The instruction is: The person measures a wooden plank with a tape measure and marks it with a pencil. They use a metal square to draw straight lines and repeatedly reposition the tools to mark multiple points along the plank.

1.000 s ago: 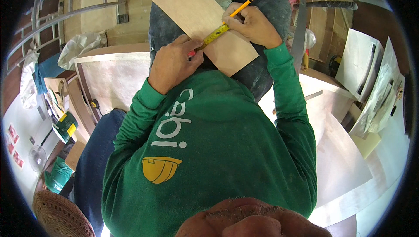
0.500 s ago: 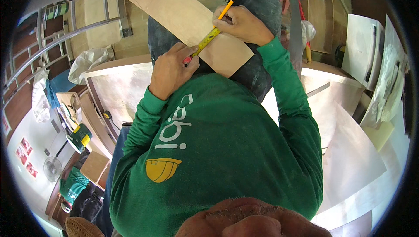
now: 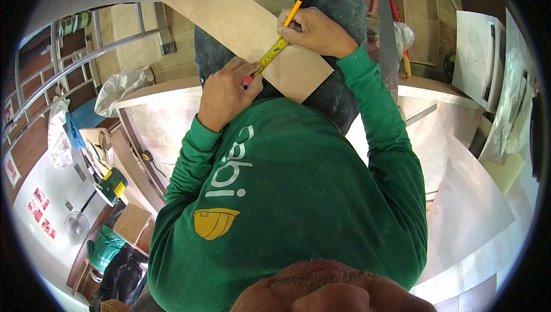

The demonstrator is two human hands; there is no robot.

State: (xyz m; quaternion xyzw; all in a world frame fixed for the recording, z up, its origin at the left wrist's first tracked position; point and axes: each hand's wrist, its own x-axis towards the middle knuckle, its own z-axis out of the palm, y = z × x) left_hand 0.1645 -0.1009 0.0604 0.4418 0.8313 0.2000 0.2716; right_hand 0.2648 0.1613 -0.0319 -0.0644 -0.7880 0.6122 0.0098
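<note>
A long, pale wooden board (image 3: 229,10) lies slantwise across my dark trouser legs. Over it stretches the yellow blade of a tape measure (image 3: 270,56). My left hand (image 3: 225,95) is closed on the tape's near end, where a bit of red shows between the fingers; the rest of that end is hidden in the hand. Close to the blade's far end, my right hand (image 3: 320,32) grips an orange pencil (image 3: 294,11) that leans up and to the right. The fingers cover the pencil's lower end, so I cannot tell whether it touches the board.
A handsaw blade (image 3: 387,39) is just right of my right knee. Metal ladder-like frames (image 3: 86,56) and a whitish sack (image 3: 121,88) are at the left. Pale panels (image 3: 163,117) flank me. Another person in a green shirt (image 3: 106,249) is at the lower left, near a fan (image 3: 76,227).
My hands, the tape measure, the board and the pencil keep nearly the same places. The surroundings have shifted slightly in the picture.
</note>
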